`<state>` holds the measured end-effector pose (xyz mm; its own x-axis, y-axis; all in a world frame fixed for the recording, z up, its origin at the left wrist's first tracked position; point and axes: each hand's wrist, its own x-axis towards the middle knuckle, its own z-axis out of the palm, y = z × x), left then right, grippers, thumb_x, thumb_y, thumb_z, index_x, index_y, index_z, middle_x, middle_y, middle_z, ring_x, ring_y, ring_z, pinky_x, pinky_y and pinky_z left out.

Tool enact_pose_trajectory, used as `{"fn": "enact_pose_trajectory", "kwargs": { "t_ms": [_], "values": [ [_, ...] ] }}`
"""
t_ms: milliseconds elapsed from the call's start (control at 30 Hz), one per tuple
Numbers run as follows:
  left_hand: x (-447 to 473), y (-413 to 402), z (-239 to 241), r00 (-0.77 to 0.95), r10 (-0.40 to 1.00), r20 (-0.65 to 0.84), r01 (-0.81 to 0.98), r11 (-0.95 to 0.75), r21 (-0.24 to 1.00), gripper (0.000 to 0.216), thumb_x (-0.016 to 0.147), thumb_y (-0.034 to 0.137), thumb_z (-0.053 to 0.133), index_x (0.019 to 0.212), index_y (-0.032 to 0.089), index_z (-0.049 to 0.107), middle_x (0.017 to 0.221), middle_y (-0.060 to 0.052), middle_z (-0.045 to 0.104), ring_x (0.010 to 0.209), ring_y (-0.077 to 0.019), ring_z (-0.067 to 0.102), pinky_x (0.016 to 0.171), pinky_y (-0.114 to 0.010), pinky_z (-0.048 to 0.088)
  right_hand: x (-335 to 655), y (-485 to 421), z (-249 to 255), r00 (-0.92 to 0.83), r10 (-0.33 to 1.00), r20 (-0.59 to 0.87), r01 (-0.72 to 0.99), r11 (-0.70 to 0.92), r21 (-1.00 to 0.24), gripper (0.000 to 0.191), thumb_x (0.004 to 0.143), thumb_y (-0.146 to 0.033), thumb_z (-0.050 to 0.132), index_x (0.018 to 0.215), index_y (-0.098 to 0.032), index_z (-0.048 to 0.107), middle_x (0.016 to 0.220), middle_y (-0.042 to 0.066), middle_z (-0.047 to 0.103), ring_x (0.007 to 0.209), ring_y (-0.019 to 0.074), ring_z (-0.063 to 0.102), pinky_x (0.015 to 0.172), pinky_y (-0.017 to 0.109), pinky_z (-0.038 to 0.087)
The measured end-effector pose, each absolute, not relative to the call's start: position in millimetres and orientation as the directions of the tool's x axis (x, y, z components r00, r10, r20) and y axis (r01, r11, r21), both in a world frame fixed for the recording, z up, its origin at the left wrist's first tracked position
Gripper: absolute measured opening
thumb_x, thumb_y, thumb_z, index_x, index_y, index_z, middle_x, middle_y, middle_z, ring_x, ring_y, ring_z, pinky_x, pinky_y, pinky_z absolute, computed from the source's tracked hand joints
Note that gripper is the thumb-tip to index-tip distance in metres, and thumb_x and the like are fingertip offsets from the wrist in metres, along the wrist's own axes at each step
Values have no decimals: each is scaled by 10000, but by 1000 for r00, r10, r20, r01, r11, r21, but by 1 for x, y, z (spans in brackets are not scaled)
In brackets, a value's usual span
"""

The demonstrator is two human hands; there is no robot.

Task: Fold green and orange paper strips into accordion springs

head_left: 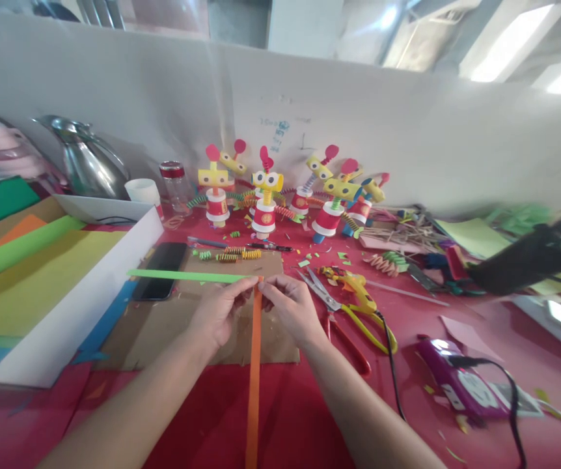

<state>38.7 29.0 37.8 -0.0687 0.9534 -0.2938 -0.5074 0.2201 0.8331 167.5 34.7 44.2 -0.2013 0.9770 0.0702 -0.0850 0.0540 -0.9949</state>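
Note:
Two long paper strips meet at a right angle between my fingertips, above a brown cardboard sheet (163, 332). The green paper strip (187, 276) stretches to the left, over a dark phone (161, 270). Toward me hangs the orange paper strip (256, 365). My left hand (219, 309) pinches the green strip close to the joined end. With thumb and forefinger, my right hand (293, 306) grips the top of the orange strip there. Folded paper springs (234, 254) lie just beyond my hands, near a pen (271, 247).
Several paper-cup figures (265, 215) stand along the back. Right of my hands lie scissors (327, 293) and a yellow glue gun (361, 294) with a black cord. A purple device (461, 378) sits at right. A white box (85, 293) holds coloured paper at left, before a steel jug (88, 159).

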Motion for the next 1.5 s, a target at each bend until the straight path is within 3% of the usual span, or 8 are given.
{"fn": "enact_pose_trajectory", "kwargs": {
  "t_ms": [333,467,600,833,1000,1100,1300,1500],
  "values": [
    [34,29,43,95,990,-101,-418,132,899,284,609,114,669,876,196,720,835,-31,700,780,-149,605,696,-260,423,171,41,40,-175,975,-137,-364,-194,-911,152,650,-280,687,581,-171,608,525,-40,528,464,74,437,465,206,344],
    [29,35,38,87,981,-175,-431,196,881,189,637,199,731,825,190,720,780,-29,691,706,-112,590,630,-216,420,173,45,34,-245,944,-220,-414,-307,-857,153,636,-262,699,579,-164,596,547,-47,524,487,66,452,475,189,358],
    [18,41,36,233,937,-260,-410,337,848,175,626,295,772,717,154,722,650,-45,667,533,-90,537,496,-206,388,176,45,35,-313,914,-257,-293,-350,-889,141,610,-245,690,553,-158,595,478,-63,489,429,52,400,431,185,296],
    [-1,41,42,363,834,-415,-182,501,846,153,558,204,812,679,176,723,632,-43,691,582,-139,626,581,-245,495,179,43,44,-441,865,-239,49,-243,-969,159,629,-235,651,501,-153,603,409,-49,486,398,58,410,413,201,245],
    [0,45,42,286,862,-418,-260,490,832,143,601,145,781,727,144,715,635,-21,695,557,-101,623,568,-185,487,182,47,43,-445,867,-222,-1,-249,-969,259,688,-357,662,544,-147,615,452,-23,537,416,69,446,434,207,312],
    [6,46,45,106,879,-464,-455,458,764,58,669,91,724,700,135,702,584,-3,675,493,-72,587,498,-157,465,180,50,35,-332,933,-142,-167,-206,-964,235,684,-387,684,711,-155,657,637,22,646,541,109,563,523,224,422],
    [21,44,44,23,870,-492,-633,394,666,78,726,49,665,674,107,672,597,-36,676,504,-94,602,487,-183,494,165,48,18,-258,954,154,-184,108,-977,318,620,-245,745,896,-220,590,857,-5,631,680,116,584,653,255,491],
    [20,46,31,-72,869,-489,-687,313,656,119,733,30,637,642,107,648,518,-2,619,433,-58,543,421,-145,427,158,38,8,-88,904,418,286,425,-859,97,760,-215,635,854,-203,612,689,-25,553,593,112,530,564,228,450]
  ]
}}
